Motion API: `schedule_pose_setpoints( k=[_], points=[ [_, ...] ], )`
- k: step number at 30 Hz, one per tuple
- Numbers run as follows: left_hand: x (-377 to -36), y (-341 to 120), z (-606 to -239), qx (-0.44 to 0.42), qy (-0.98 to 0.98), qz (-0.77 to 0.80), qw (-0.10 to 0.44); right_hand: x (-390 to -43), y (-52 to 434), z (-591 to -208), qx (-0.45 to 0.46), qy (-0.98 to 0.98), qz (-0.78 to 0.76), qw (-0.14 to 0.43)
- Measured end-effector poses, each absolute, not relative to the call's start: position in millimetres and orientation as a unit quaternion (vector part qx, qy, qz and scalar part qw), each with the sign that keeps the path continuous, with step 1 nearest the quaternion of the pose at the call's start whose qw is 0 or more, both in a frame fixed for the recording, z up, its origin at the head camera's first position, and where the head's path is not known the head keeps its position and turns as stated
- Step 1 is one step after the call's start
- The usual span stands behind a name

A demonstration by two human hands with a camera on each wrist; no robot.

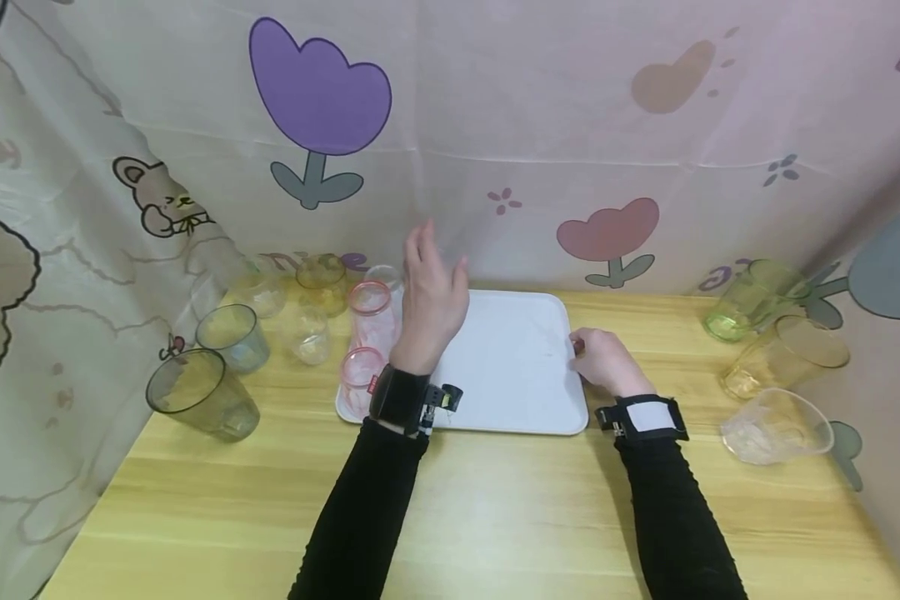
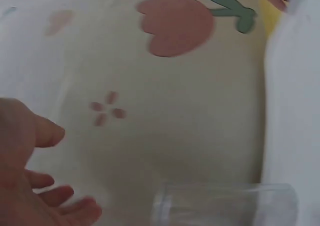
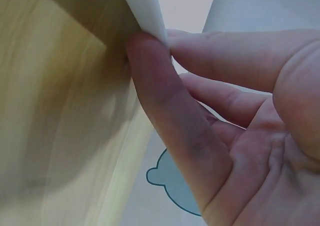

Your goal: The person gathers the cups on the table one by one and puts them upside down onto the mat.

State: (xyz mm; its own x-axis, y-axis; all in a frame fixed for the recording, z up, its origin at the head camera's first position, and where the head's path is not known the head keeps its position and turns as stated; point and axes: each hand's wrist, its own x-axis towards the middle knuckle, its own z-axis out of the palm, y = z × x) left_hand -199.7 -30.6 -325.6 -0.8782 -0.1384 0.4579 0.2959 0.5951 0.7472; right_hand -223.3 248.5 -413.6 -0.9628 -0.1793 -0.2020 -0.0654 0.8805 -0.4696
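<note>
A white rectangular tray [image 1: 510,367] lies on the wooden table. At its right edge my right hand [image 1: 606,360] pinches the rim between thumb and forefinger; the right wrist view shows the tray's edge [image 3: 145,11] between them. My left hand [image 1: 435,304] is raised over the tray's left part, fingers extended and holding nothing. Just left of that hand, two pink-rimmed glasses [image 1: 371,297] stand one behind the other on the tray. A clear glass [image 1: 382,273] behind them is partly hidden by the left hand; its side [image 2: 225,203] appears low in the left wrist view.
Left of the tray stand several glasses, among them a tall grey-brown one [image 1: 210,396], a bluish one [image 1: 238,342] and an amber one [image 1: 322,285]. At the right are a green glass [image 1: 750,300], a yellow one [image 1: 780,358] and a clear one [image 1: 772,429]. A patterned curtain [image 1: 487,100] hangs behind.
</note>
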Motion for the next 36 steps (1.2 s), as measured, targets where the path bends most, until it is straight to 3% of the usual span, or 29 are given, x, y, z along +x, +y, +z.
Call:
schedule_pose_setpoints(
  k=[7, 13, 22, 36],
  points=[
    [-163.9, -55.6, -307.1, -0.123, -0.786, -0.532, 0.290, -223.6, 251.8, -414.6, -0.068, 0.965, -0.227, 0.113],
    [-139.4, -87.1, -301.9, -0.135, -0.749, -0.564, 0.319, -224.6, 251.0, -413.5, -0.071, 0.964, -0.231, 0.109],
    [-108.9, -139.0, -320.7, -0.106, -0.752, -0.521, 0.389, -225.2, 248.9, -413.8, -0.066, 0.963, -0.235, 0.112],
    [-69.0, -192.8, -355.2, 0.007, -0.778, -0.426, 0.462, -226.3, 249.5, -415.7, -0.063, 0.963, -0.233, 0.120]
  ],
)
